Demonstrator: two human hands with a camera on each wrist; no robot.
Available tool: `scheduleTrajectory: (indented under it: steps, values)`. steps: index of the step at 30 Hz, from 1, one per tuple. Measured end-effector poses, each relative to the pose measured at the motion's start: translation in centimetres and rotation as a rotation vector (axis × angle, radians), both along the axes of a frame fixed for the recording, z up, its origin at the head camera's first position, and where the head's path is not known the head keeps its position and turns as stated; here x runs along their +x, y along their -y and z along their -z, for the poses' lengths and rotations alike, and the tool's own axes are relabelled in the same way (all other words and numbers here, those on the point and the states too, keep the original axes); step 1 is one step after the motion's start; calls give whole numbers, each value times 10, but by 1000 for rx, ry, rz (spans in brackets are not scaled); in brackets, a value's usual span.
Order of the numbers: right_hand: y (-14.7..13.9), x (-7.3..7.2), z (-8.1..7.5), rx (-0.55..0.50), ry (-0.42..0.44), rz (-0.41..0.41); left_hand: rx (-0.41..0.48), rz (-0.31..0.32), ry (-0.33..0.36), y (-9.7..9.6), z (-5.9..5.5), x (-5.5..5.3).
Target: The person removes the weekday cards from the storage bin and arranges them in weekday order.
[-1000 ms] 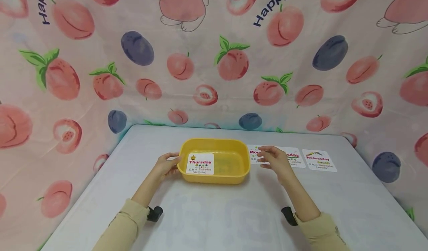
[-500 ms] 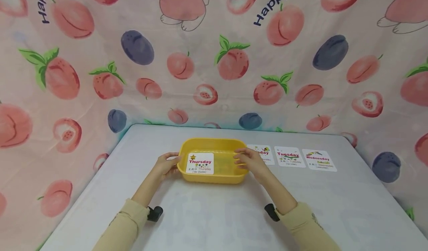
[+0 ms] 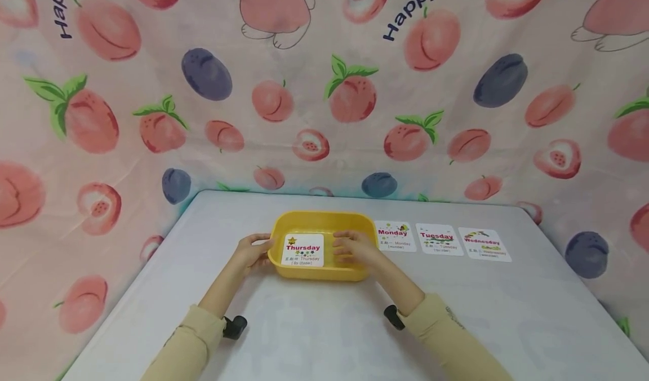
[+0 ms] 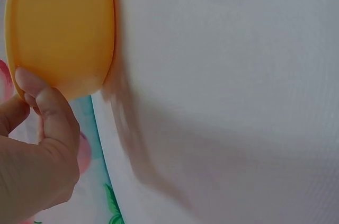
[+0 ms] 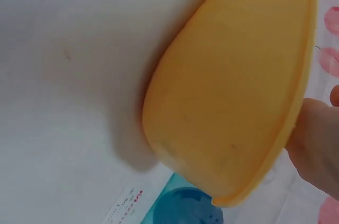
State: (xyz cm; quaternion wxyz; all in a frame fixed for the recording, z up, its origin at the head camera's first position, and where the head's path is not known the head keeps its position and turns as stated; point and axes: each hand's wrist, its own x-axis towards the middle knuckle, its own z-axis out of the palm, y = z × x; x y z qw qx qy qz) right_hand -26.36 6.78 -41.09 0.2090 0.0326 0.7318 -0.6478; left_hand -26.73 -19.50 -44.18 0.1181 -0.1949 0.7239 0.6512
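A yellow plastic tray [image 3: 324,274] stands on the table with a white "Thursday" card [image 3: 302,249] lying in its left part. At the tray's left end my left hand [image 3: 252,252] pinches the rim between thumb and fingers, seen closer in the left wrist view, where the left hand [image 4: 45,144] is below the tray's wall [image 4: 63,28]. My right hand [image 3: 357,251] reaches over the tray's right side, fingers loosely bent beside the card and apart from it. In the right wrist view the tray's outer wall [image 5: 228,86] hides most of the right hand [image 5: 315,139].
To the right of the tray lie a "Monday" card [image 3: 394,237], a "Tuesday" card [image 3: 439,239] and a "Wednesday" card [image 3: 484,244] in a row on the white table [image 3: 314,330]. A fruit-printed cloth [image 3: 324,88] hangs behind the table.
My right hand has moved left, from above the Monday and Tuesday cards to inside the tray, uncovering the Monday card. The left hand has stayed on the rim.
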Motion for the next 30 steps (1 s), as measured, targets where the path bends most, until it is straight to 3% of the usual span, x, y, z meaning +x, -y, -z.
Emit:
scheduleTrajectory:
  steps: [16,25,30]
  values:
    - [10,-21,10,-112,236,55,-2,-6,-25,-1,-1,4]
    - [21,-19,11,-128,300,109,1,-28,-19,1,2,4]
    - [23,-23,15,-264,352,149,33,-30,-43,-2,2,3]
